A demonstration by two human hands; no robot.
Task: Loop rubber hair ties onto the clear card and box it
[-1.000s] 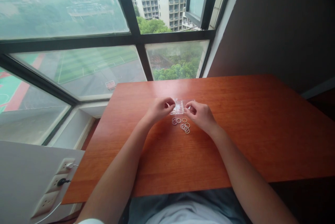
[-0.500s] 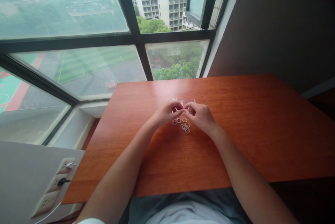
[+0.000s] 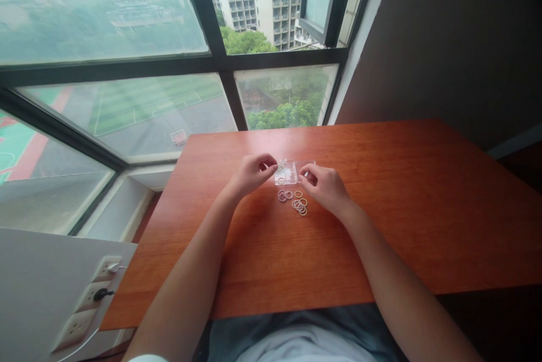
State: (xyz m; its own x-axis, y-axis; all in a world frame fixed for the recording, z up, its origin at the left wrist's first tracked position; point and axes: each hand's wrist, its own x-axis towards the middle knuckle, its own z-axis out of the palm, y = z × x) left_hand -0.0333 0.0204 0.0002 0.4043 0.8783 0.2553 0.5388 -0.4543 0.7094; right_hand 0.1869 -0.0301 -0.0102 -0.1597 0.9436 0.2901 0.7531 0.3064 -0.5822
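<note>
A small clear plastic box (image 3: 291, 180) lies on the table between my hands, with a few small rings inside its left part. My left hand (image 3: 254, 173) is at the box's left side, thumb and fingertips pinched together; what they hold, if anything, is too small to make out. Closed at the box's right part, my right hand (image 3: 326, 182) has its thumb and forefinger on the clear plastic. Just in front of the box lie several pinkish rings (image 3: 283, 196) and, a little to their right, several cream-coloured rings (image 3: 300, 206), partly overlapping.
The reddish-brown wooden table (image 3: 406, 204) stretches far to the right. Behind it and to the left are dark-framed windows (image 3: 169, 65), one pane swung out. Wall sockets (image 3: 91, 297) with plugged-in cables sit beyond the table's left edge.
My left hand has moved left, away from my right hand, uncovering the box and the rings in it. The right hand and the loose rings have stayed nearly still.
</note>
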